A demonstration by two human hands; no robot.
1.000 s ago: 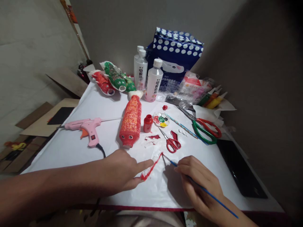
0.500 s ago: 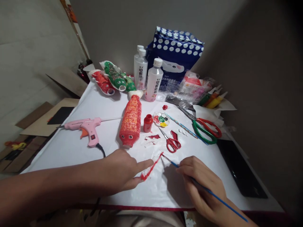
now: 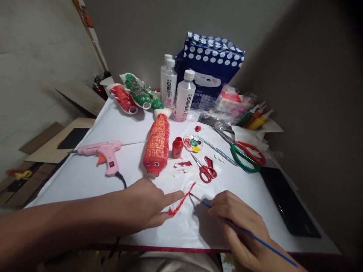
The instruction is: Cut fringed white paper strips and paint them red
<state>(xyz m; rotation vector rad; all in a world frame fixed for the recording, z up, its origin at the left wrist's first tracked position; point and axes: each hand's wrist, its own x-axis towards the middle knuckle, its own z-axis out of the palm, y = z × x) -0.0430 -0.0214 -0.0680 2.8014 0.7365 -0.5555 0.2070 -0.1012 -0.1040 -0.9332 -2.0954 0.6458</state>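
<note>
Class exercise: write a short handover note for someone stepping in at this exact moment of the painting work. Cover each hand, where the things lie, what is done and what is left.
Left hand: forefinger pins the small strip flat on the white sheet.
Right hand: grips the blue brush, tip at the strip's right edge.
Nearby: red paint pot, palette, small red scissors and red bottle fish lie just beyond.
Done: most of the strip is red.
Left: white patches at its upper end; other paper scraps only partly painted.

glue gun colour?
Pink glue gun, orange trigger, black cord; the head view shows it.
</note>
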